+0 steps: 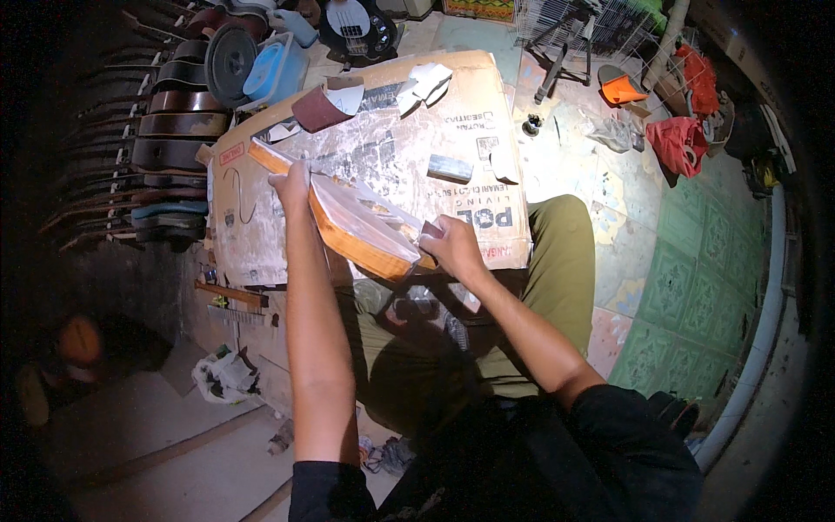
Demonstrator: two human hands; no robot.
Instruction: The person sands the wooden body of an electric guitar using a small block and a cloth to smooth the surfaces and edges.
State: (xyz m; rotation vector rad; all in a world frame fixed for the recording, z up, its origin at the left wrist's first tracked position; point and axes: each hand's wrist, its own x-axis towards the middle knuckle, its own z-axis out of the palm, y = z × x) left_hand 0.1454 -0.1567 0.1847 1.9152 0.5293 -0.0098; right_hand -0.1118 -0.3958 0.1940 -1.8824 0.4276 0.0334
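Left hand (296, 183) clasps wooden body (358, 237); right hand (458, 247) pinches dark scrap (431, 230) at its edge.
Beyond cardboard (483, 87): pale-blue tub (297, 71), brighter-blue dish (263, 78) in or on it, unclear which.

Cardboard sheet (478, 78), dusty. Over sheet: one pale-faced wooden piece (344, 233), left hand (294, 184) gripping its edge; right hand (457, 246) pinching small dark piece (430, 230). On sheet: curled maroon scrap (320, 106). Left of sheet: guitars (178, 126), in row. Right of sheet: red cloth (677, 146).

Wooden piece (358, 246) over cardboard (477, 80), probably guitars (183, 125) left, tripod (562, 63) right
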